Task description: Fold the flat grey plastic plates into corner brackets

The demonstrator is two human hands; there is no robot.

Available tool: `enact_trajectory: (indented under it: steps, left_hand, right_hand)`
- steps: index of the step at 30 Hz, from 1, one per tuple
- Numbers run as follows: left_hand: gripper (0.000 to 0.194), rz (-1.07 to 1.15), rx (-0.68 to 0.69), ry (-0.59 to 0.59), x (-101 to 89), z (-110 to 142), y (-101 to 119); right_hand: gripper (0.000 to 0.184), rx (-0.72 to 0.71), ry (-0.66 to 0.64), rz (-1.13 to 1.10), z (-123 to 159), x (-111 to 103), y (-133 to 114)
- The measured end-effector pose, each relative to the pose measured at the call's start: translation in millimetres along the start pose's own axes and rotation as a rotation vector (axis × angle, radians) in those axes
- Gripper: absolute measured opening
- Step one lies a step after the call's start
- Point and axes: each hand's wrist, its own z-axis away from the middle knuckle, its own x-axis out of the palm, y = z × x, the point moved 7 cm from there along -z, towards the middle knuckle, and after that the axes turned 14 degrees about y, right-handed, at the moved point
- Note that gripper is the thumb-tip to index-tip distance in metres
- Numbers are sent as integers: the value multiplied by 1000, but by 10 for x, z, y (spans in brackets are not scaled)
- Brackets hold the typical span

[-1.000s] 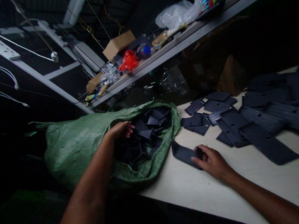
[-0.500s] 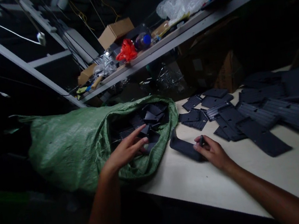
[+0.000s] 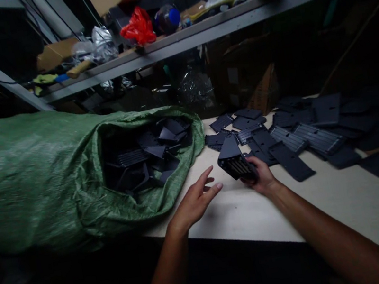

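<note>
Our left hand is empty, fingers parted, over the pale surface. Our right hand has its fingers wrapped around one end of a bent black part, slotted on one face, held above the surface. To its left gapes a green sack of dark pieces. Behind, overlapping flat panels are partly hidden by it; beyond runs a cluttered shelf.

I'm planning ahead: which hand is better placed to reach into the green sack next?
Probably the left hand: it looks empty and is nearer the green sack; the right hand holds a black part.
</note>
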Motion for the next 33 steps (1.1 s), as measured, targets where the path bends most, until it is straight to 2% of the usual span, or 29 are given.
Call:
enact_trajectory:
  steps: [3,8,12,15,18,21,24,27,29,31,33]
  left_hand:
    - [62,31,100,-33,190,34,126]
    - [31,109,238,-78,444,113,279]
    - [21,42,330,39,376,134,311]
    - [19,-23,377,53,299,139,286]
    - [22,2,356,47,229,142,196]
    - [28,173,199,12,169,183,34]
    - [37,474,-95,123,-14,298,-162]
    - [42,735,-491,239,-191,545,-386]
    - [41,815,-687,278,-290,725,-525]
    - [45,862,-736,344,-419,834,-678]
    - [63,901,-734,371,-507,896,-874]
  right_hand:
    - [29,34,-12,27,-16,-16,39]
    - [33,32,-39,82,-27,-41,64]
    - [39,-2,-68,137,3,-6,67]
    - [41,-23,-109,206,93,96,101]
    - [46,-65,-159,304,241,208,141]
    - [58,-167,-186,434,407,226,115]
    - [57,-343,-128,599,570,72,-60]
    - [45,-597,65,774,739,-236,-400]
    - [43,-749,217,891,846,-476,-641]
    - [43,-855,355,1004,930,-747,-859]
    - [46,-908,490,1113,996,-1087,-1060]
